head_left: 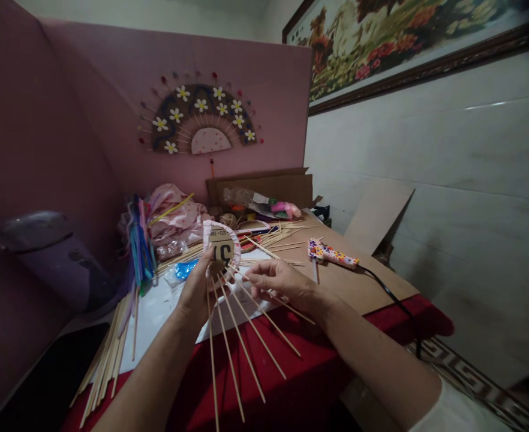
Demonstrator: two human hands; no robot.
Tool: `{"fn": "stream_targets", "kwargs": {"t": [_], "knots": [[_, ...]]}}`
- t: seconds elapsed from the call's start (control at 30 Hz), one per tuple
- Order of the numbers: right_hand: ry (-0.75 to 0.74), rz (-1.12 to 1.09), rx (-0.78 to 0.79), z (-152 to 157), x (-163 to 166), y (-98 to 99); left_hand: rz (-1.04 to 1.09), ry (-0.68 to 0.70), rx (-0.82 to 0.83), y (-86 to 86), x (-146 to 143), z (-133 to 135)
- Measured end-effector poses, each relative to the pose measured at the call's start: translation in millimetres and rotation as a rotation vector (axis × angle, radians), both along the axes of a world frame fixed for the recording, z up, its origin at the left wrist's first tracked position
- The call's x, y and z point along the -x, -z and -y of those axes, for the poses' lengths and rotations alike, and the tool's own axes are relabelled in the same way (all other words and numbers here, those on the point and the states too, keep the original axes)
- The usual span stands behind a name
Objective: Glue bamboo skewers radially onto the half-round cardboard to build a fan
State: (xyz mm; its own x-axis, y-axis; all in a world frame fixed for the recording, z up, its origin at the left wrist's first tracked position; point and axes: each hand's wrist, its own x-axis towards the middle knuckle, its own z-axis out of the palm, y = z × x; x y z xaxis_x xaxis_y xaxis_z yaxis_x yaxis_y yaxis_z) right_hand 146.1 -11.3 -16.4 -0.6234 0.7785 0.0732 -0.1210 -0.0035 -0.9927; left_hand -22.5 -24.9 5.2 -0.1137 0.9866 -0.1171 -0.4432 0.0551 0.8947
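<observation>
My left hand grips a half-round cardboard piece with a pale wrapped rim and printed figures on its brown face. Several thin wooden sticks fan out from the cardboard toward me. My right hand is beside it, fingers pinched on one wooden stick at the right side of the fan, its inner end close to the cardboard. To the right of that hand lies a flower-patterned hot glue gun, its black cord running off the table edge.
Loose wooden sticks lie at the left. Behind are colored strips, pink fabric, a blue packet and twine. A finished fan decoration hangs on the pink panel. A cardboard sheet leans against the wall.
</observation>
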Motion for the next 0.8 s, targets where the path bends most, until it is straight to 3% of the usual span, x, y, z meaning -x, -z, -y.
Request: {"fn": "stream_targets", "kwargs": {"t": [0.3,0.57,0.8], "knots": [[-0.005,0.041,-0.094,-1,2,5.8,0.023,-0.074,0.042,3.9,-3,-5],[-0.036,0.049,0.101,-1,5,5.0,0.027,0.038,0.154,10.5,-11,-5],[-0.121,0.002,0.158,-9,2,10.1,0.031,0.03,0.154,14.6,-11,-7]]}}
